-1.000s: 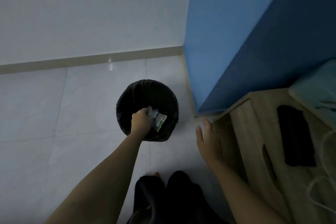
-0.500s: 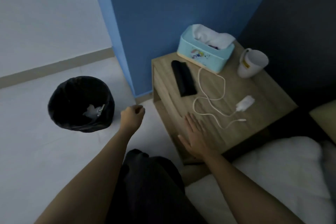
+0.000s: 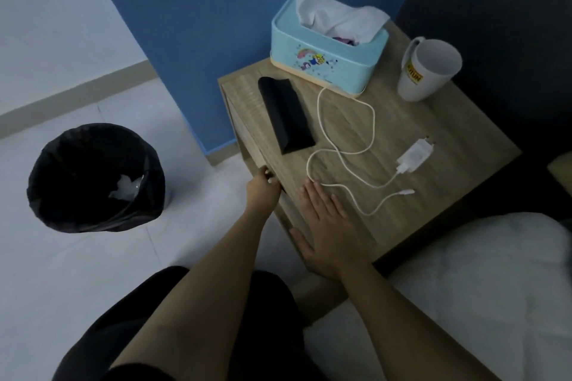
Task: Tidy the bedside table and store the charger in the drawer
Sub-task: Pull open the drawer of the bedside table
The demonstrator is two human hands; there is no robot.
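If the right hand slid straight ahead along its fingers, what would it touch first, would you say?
Probably the white charger cable, whose loop lies right at the right hand's fingertips; they may already touch.

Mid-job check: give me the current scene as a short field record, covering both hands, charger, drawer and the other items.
left hand: fingers curled at the front edge of the bedside table, at the drawer front
right hand: flat, palm down on the tabletop, empty
charger: on the tabletop, cable loosely looped, not yet stored
drawer: looks closed
black case: lying beside the cable
tissue box: back of table
white mug: back right
bin: on floor, crumpled trash inside
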